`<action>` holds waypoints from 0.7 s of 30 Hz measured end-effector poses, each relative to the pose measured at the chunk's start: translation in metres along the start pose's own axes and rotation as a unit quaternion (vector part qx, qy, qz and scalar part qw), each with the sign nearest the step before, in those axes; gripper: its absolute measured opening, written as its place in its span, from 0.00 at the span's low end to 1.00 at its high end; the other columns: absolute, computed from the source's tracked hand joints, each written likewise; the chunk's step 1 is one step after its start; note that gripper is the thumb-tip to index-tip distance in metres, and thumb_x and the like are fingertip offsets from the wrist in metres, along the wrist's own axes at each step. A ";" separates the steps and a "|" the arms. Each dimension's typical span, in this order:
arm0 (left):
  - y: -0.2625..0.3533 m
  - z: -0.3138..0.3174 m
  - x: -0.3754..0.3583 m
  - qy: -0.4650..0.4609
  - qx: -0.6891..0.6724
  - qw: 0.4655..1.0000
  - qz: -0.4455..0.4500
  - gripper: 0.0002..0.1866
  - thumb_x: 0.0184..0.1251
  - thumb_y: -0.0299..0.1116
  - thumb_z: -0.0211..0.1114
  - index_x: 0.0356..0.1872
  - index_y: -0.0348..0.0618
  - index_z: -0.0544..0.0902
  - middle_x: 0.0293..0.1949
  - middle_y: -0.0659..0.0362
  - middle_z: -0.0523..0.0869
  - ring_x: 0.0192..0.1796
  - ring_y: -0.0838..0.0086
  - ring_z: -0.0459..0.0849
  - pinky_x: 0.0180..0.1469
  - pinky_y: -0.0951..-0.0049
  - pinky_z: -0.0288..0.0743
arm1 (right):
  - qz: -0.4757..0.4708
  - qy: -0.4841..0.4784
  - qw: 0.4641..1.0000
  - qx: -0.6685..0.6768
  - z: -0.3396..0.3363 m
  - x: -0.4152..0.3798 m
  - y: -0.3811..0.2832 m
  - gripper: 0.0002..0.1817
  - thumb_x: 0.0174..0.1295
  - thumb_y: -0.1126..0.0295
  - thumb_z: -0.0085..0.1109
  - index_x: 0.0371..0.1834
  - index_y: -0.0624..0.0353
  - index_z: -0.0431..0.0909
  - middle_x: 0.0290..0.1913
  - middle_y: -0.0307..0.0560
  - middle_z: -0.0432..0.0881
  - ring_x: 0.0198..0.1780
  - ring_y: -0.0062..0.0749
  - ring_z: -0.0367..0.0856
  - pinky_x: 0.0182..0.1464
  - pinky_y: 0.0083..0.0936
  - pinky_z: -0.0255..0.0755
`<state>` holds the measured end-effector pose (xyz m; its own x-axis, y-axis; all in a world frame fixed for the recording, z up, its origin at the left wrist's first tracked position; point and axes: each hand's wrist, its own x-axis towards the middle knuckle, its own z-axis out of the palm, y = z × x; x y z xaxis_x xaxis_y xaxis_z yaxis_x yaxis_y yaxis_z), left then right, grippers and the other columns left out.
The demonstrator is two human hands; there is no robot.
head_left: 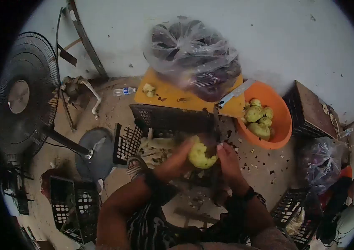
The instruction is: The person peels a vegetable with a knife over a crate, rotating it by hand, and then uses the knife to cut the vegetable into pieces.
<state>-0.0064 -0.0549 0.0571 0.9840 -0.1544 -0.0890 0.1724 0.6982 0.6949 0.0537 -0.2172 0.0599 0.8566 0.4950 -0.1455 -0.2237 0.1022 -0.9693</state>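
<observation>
A round yellow-green fruit or vegetable (pixel 202 158), with a notched, uneven edge around a dark patch, is held up over the black crate. My left hand (pixel 178 160) wraps its left side, fingers closed on it. Close against its right edge, my right hand (pixel 228 160) has thumb and fingers pinched together; I cannot tell what they hold. Below and behind the hands, the black plastic crate (pixel 122 143) holds pale peelings and scraps (pixel 156 146).
A yellow board (pixel 152 98) bears a large clear bag (pixel 191 54) of dark produce and a wide knife (pixel 235 95). The orange basin (pixel 283 121) at right holds peeled pieces (pixel 259 121). At left stands a fan (pixel 20 96). A filled bag (pixel 321 162) lies at right.
</observation>
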 end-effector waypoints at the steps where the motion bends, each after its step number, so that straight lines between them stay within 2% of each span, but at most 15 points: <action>1: -0.003 -0.001 -0.001 0.012 -0.046 0.998 -0.045 0.24 0.72 0.48 0.47 0.62 0.45 0.66 0.59 0.57 0.73 0.57 0.71 0.75 0.57 0.64 0.72 | -0.018 -0.004 0.998 -0.055 -0.004 0.004 0.013 0.17 0.70 0.58 0.43 0.46 0.62 0.73 0.40 0.39 0.77 0.43 0.20 0.73 0.47 0.22 0.67; 2: -0.004 -0.001 0.000 0.024 -0.091 0.992 -0.089 0.24 0.73 0.50 0.44 0.61 0.45 0.66 0.58 0.58 0.73 0.57 0.71 0.75 0.56 0.63 0.73 | -0.038 -0.007 0.993 -0.111 -0.008 0.006 0.021 0.17 0.70 0.59 0.43 0.47 0.62 0.73 0.41 0.40 0.77 0.44 0.21 0.72 0.47 0.23 0.67; 6: 0.005 0.020 -0.009 0.017 -0.091 0.995 -0.043 0.24 0.73 0.50 0.44 0.61 0.45 0.66 0.57 0.59 0.74 0.58 0.70 0.75 0.56 0.62 0.73 | -0.036 -0.028 0.995 -0.089 0.004 -0.005 -0.016 0.17 0.70 0.59 0.44 0.46 0.62 0.73 0.39 0.43 0.77 0.43 0.21 0.71 0.47 0.23 0.66; 8: 0.010 0.031 -0.017 0.060 0.060 0.996 0.024 0.26 0.71 0.54 0.44 0.62 0.49 0.66 0.59 0.57 0.73 0.60 0.64 0.72 0.61 0.60 0.66 | -0.137 0.018 0.988 -0.075 0.003 0.006 0.003 0.15 0.70 0.59 0.43 0.44 0.59 0.74 0.27 0.32 0.73 0.27 0.15 0.70 0.27 0.17 0.66; 9: 0.014 0.039 -0.023 0.063 0.064 0.996 0.023 0.26 0.71 0.54 0.44 0.62 0.49 0.66 0.59 0.57 0.73 0.60 0.64 0.72 0.61 0.60 0.66 | -0.137 0.016 0.988 -0.070 0.005 -0.003 -0.004 0.15 0.70 0.59 0.43 0.44 0.59 0.74 0.27 0.32 0.73 0.27 0.15 0.70 0.27 0.17 0.66; 11: 0.023 0.052 -0.035 0.167 0.049 0.983 0.058 0.26 0.71 0.51 0.44 0.62 0.47 0.66 0.59 0.57 0.74 0.61 0.63 0.72 0.62 0.60 0.65 | -0.171 0.006 0.974 -0.148 0.009 -0.018 -0.020 0.15 0.70 0.62 0.44 0.46 0.61 0.75 0.22 0.35 0.74 0.23 0.18 0.71 0.27 0.20 0.66; 12: 0.024 0.047 -0.039 0.169 0.051 0.983 0.058 0.26 0.71 0.51 0.44 0.62 0.47 0.66 0.59 0.57 0.74 0.61 0.63 0.72 0.62 0.60 0.65 | -0.171 0.005 0.974 -0.146 0.008 -0.019 -0.017 0.15 0.70 0.62 0.44 0.46 0.61 0.75 0.22 0.35 0.74 0.23 0.18 0.71 0.27 0.20 0.66; 14: 0.026 0.029 -0.038 0.074 -0.014 0.995 0.067 0.25 0.71 0.49 0.44 0.62 0.45 0.66 0.59 0.56 0.74 0.61 0.63 0.72 0.63 0.60 0.64 | -0.314 0.065 0.898 -0.300 0.004 -0.016 -0.007 0.14 0.67 0.65 0.47 0.46 0.63 0.76 0.20 0.41 0.74 0.20 0.24 0.73 0.26 0.22 0.66; 16: 0.033 0.033 -0.035 0.090 -0.031 0.994 0.048 0.25 0.72 0.49 0.41 0.62 0.44 0.67 0.60 0.55 0.73 0.62 0.63 0.71 0.64 0.60 0.63 | -0.315 0.061 0.898 -0.302 0.003 -0.021 -0.009 0.13 0.64 0.66 0.51 0.46 0.63 0.76 0.20 0.43 0.74 0.20 0.27 0.73 0.26 0.23 0.66; 18: 0.031 0.018 -0.028 0.062 -0.134 0.988 0.052 0.25 0.73 0.50 0.40 0.60 0.43 0.68 0.57 0.55 0.75 0.59 0.66 0.74 0.63 0.64 0.66 | -0.315 0.061 0.896 -0.307 0.003 -0.022 -0.016 0.13 0.61 0.67 0.55 0.45 0.63 0.77 0.20 0.44 0.73 0.20 0.29 0.74 0.26 0.24 0.67; 20: 0.023 -0.005 -0.026 0.080 -0.151 0.985 0.006 0.26 0.72 0.53 0.39 0.58 0.45 0.70 0.55 0.56 0.77 0.58 0.64 0.75 0.61 0.62 0.67 | -0.348 0.015 0.864 -0.364 0.008 -0.027 -0.018 0.16 0.53 0.68 0.63 0.44 0.62 0.78 0.21 0.45 0.74 0.21 0.33 0.75 0.26 0.25 0.68; 21: 0.018 -0.013 -0.024 0.089 -0.172 0.981 0.007 0.26 0.72 0.54 0.40 0.57 0.45 0.71 0.54 0.56 0.77 0.56 0.64 0.76 0.60 0.62 0.68 | -0.335 0.016 0.867 -0.368 0.012 -0.026 -0.015 0.16 0.53 0.68 0.63 0.44 0.62 0.78 0.21 0.45 0.74 0.21 0.33 0.75 0.26 0.25 0.68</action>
<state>-0.0259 -0.0291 0.0624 0.9736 -0.0394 -0.2250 0.1330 0.8986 0.4180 0.0294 -0.2216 0.0810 0.6956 0.5112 0.5048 0.6759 -0.2273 -0.7011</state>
